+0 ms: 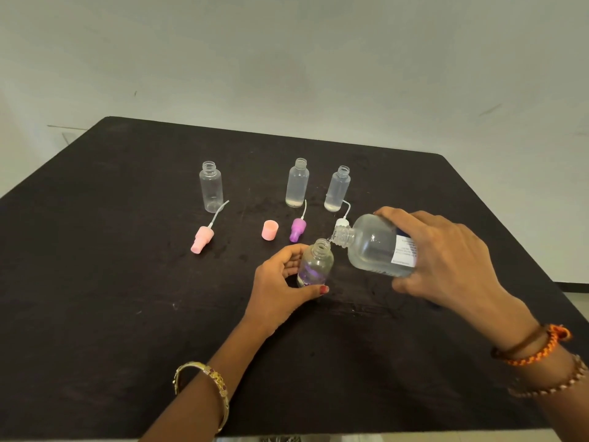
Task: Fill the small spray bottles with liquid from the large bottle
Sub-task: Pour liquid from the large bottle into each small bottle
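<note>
Four small bottles are seen on the dark desk (127, 282). Three stand uncapped in a row towards the far edge: an empty one (211, 187) on the left, and two (297, 183) (338, 189) further right, each with a little liquid at the bottom. The fourth small bottle (315, 264) is held near the middle of the desk by the left hand (280, 282), whose fingers and thumb are curled round its lower body; it is tilted slightly, its open neck turned up and to the right. The large bottle (376, 247) is gripped by the right hand (446, 260), the fingers clamped round its labelled body. It is tipped almost on its side, and its open mouth is brought just beside the neck of the held bottle; whether the two touch cannot be told. Liquid is seen lying along its lower side.

In front of the row, a pink spray top (202, 237), a pink cap (270, 230) and a purple spray top (298, 229) are laid on the desk. A white spray top (341, 222) is partly hidden behind the large bottle's neck.
</note>
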